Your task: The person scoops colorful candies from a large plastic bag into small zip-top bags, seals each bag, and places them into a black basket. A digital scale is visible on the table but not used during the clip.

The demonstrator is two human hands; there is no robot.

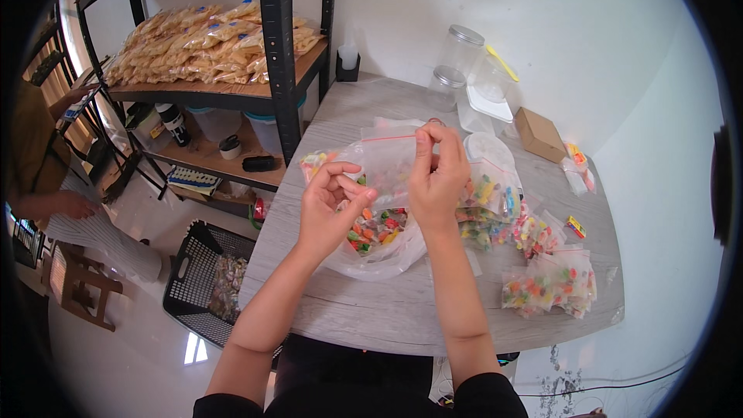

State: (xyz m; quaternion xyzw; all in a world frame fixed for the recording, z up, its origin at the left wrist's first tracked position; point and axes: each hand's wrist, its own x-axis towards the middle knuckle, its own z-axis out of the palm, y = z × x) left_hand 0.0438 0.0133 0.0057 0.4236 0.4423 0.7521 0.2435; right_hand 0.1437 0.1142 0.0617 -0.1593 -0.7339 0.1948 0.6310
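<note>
My right hand [439, 171] pinches the top corner of a translucent zip bag [390, 151] with a red strip along its edge. Left of it, my left hand [334, 206] is raised with fingers curled and apart; nothing shows between them. Beneath both hands lies a white plastic bag [371, 270], its mouth spread around wrapped candies [377, 231]. Filled zip bags of colorful candy [487, 186] are piled to the right of my right hand. More filled candy bags [551, 281] form a stack near the table's right front. Whether the held bag contains anything is unclear.
Clear jars [448, 87], a cardboard box [540, 134] and a small yellow box [576, 227] are on the grey wooden table [371, 325]. A shelf [203, 90] holding bagged snacks stands left. Below it is a black basket [200, 278]. A person [64, 186] stands far left.
</note>
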